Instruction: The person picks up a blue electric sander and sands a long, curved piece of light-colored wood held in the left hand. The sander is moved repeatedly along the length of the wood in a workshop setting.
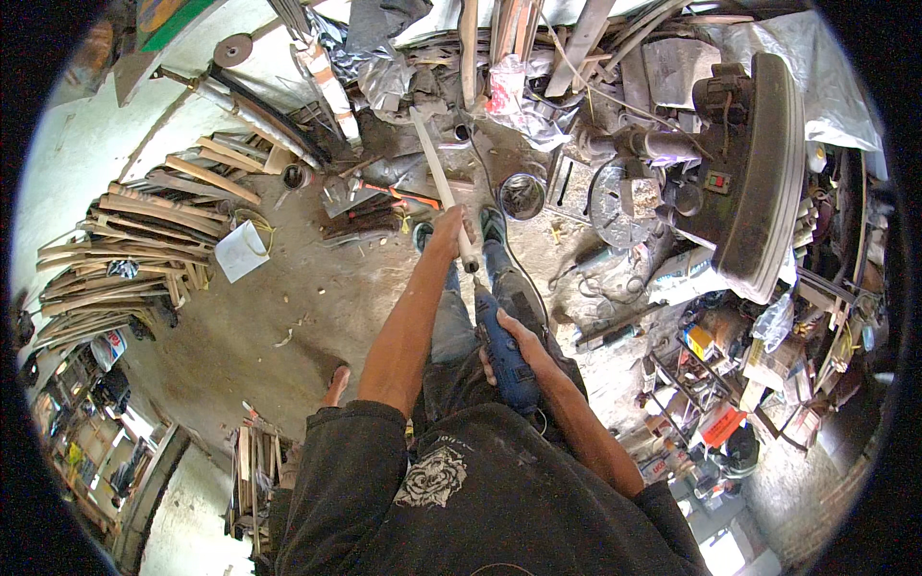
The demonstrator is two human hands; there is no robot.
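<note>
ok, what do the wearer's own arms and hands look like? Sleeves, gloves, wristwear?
Short dark sleeves on a dark T-shirt with a pale rose print on the front; forearms bare. Left hand and right hand both ungloved, no watch or band visible.

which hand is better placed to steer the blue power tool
Probably the right hand: it grips the blue power tool, whose tip points toward the near end of the pale rod. The left hand is occupied holding that rod.
</note>
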